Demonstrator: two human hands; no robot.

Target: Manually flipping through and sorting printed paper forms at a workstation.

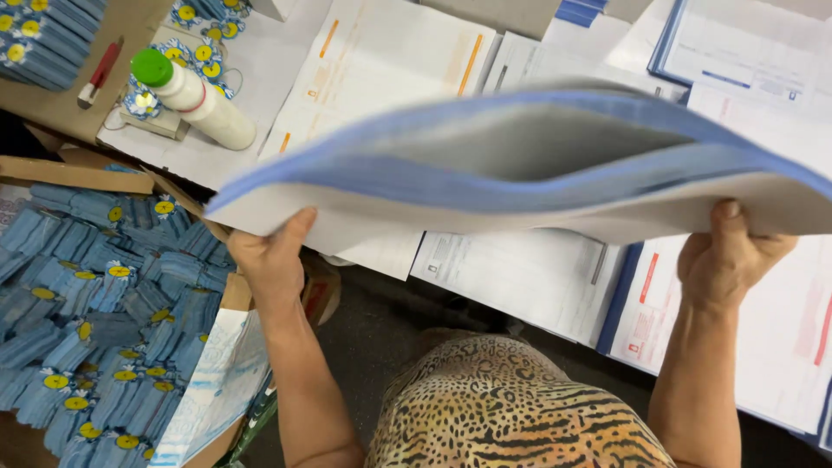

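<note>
A stack of large blue-edged sheets (pixel 520 165) is held up above the table, bowed so that gaps open between the layers. My left hand (pixel 273 256) grips its near left corner, thumb on the underside edge. My right hand (pixel 724 256) grips the near right edge, thumb up against the sheets. The stack hides much of the table below it.
White printed forms (pixel 511 277) cover the table. A white glue bottle with a green cap (pixel 195 100) lies at the upper left beside a red-handled cutter (pixel 100 74). A cardboard box (pixel 236 290) at the left holds several blue folded pieces with yellow-centred flowers (pixel 95 321).
</note>
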